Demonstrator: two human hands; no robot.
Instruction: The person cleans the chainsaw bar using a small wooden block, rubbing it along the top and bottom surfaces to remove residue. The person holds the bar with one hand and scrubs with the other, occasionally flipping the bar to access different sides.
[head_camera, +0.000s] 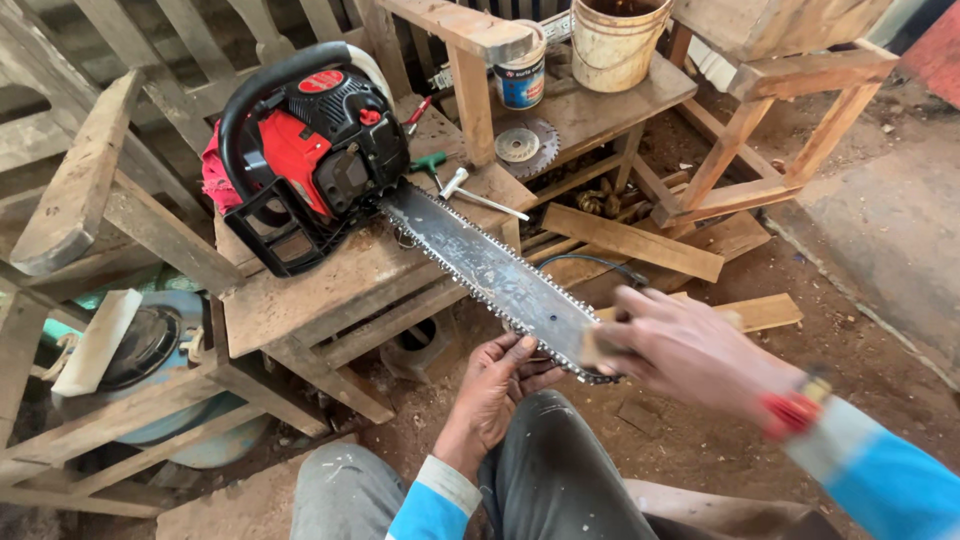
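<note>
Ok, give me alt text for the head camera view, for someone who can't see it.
A person's left hand steadies the tip of a chainsaw bar while the right hand presses a small block against it. The red and black chainsaw rests on a rough wooden bench.

A single head-worn camera looks steeply down and forward from the seated person's position, at close range, over the knees, onto the wooden surface and the dirt floor beyond.
</note>
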